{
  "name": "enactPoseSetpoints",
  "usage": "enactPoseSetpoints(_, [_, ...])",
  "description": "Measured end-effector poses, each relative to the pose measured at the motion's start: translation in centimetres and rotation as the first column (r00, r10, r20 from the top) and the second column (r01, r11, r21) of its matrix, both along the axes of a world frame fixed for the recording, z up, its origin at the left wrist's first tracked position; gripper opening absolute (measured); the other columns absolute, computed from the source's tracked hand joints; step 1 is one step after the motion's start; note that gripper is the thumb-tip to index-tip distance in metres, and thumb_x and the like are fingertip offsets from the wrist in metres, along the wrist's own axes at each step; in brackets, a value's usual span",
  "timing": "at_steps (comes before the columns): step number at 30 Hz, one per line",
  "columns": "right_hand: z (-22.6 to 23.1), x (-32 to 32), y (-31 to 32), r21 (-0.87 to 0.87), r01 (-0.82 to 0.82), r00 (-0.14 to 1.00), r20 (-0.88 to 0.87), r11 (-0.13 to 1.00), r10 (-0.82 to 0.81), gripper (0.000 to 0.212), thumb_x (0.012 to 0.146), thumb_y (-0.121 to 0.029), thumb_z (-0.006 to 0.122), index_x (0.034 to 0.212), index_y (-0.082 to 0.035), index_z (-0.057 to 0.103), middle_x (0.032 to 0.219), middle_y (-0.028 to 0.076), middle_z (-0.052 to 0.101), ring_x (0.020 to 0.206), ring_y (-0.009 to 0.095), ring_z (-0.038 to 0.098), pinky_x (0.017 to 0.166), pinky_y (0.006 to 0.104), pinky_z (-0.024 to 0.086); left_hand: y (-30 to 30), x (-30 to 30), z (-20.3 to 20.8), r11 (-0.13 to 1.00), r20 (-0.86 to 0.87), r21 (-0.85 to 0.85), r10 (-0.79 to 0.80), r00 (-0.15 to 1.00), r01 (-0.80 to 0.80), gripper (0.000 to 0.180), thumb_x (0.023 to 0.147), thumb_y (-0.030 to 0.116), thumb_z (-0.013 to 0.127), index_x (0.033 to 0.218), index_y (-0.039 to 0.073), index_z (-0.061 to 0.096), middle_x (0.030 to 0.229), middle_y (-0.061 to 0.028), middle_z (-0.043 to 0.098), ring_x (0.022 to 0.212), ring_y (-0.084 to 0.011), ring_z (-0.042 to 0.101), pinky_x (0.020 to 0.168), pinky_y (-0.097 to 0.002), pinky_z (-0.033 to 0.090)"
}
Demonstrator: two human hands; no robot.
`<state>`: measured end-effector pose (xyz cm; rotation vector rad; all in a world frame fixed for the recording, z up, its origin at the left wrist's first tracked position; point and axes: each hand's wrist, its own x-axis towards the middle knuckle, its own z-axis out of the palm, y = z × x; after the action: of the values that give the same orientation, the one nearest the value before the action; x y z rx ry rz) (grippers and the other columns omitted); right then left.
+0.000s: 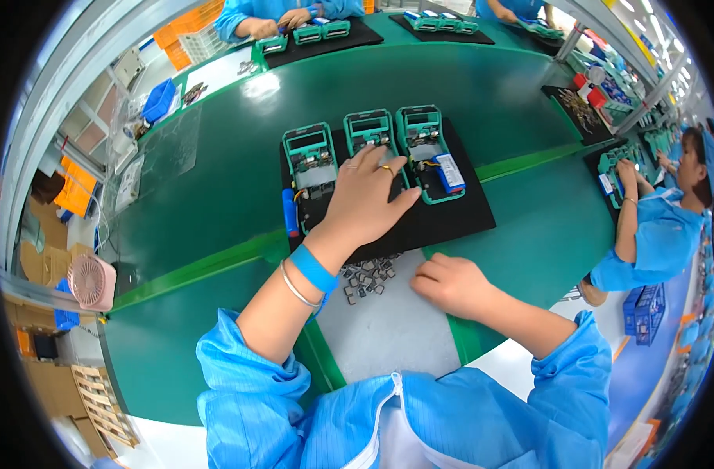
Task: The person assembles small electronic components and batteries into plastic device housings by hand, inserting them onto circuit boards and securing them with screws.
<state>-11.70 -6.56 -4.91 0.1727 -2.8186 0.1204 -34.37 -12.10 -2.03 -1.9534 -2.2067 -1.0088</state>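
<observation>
Three green-framed device housings lie side by side on a black mat. My left hand reaches over the middle housing, fingers spread, covering most of its lower half. The left housing has a blue battery pack hanging at its lower left side. In the right housing, a blue and white battery pack with coloured wires sits at the lower right. My right hand rests curled at the grey sheet's right edge; what its fingers hold, if anything, is hidden. Nearby lies a pile of small metal pieces.
A grey sheet covers the green table before me. A pink fan stands at the left edge, a blue bin farther back. Co-workers handle similar housings across the table and at the right.
</observation>
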Motion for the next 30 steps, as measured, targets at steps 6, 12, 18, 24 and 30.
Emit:
enactPoseSetpoints(6, [0.6,-0.4,-2.3,0.14,0.104,0.988,0.098,0.985,-0.118,0.009,0.067,-0.014,0.064,0.071,-0.007,0.059,0.074,0.007,0.06,0.078,0.022,0.063,0.056,0.0315,0.055,5.8,3.8,0.1,0.987,-0.122,0.001,-0.159,0.98,0.16,0.059,0.086,0.035,0.072,0.134,0.004,0.056,0.136,-0.0217,0.051,0.131,-0.0402,0.046,0.108,-0.0477,0.037])
enactPoseSetpoints(12, [0.7,-2.1,-3.8,0.166,0.178,0.964,0.167,0.97,-0.206,0.007,0.068,-0.011,0.065,0.069,-0.005,0.062,0.068,0.01,0.062,0.065,0.023,0.065,0.045,0.0329,0.054,8.5,3.9,-0.6,0.963,-0.04,-0.205,-0.187,0.981,0.175,0.055,0.085,0.032,0.073,0.137,0.016,0.058,0.129,-0.0225,0.053,0.128,-0.0386,0.047,0.106,-0.0474,0.039])
enactPoseSetpoints(18, [2.9,-1.8,0.8,0.001,0.142,0.946,0.294,0.99,-0.135,0.008,0.074,-0.011,0.063,0.075,-0.003,0.063,0.071,0.012,0.064,0.068,0.03,0.068,0.058,0.0419,0.057,6.2,2.7,-1.6,0.99,0.161,0.112,-0.106,0.981,0.088,0.041,0.084,0.025,0.075,0.115,0.004,0.058,0.131,-0.0266,0.049,0.108,-0.0448,0.059,0.092,-0.0458,0.051])
enactPoseSetpoints(24, [6.5,-5.3,11.4,-0.211,0.288,0.914,-0.23,0.934,-0.334,0.004,0.081,-0.007,0.068,0.084,-0.007,0.069,0.078,0.008,0.062,0.075,0.029,0.064,0.064,0.0401,0.053,4.3,2.9,-2.3,0.999,0.038,0.03,0.036,0.999,-0.037,0.048,0.086,0.027,0.074,0.122,0.004,0.052,0.135,-0.026,0.046,0.112,-0.048,0.057,0.097,-0.0491,0.048])
enactPoseSetpoints(30, [3.0,-8.5,16.4,0.154,0.222,0.952,-0.246,0.963,-0.18,0.014,0.074,-0.006,0.072,0.086,-0.007,0.067,0.084,0.004,0.057,0.083,0.022,0.061,0.064,0.0351,0.053,4.4,2.7,-2.7,0.998,-0.01,0.058,0.04,0.999,-0.039,0.047,0.086,0.029,0.074,0.12,0.005,0.053,0.136,-0.0259,0.044,0.111,-0.0483,0.056,0.098,-0.0499,0.047])
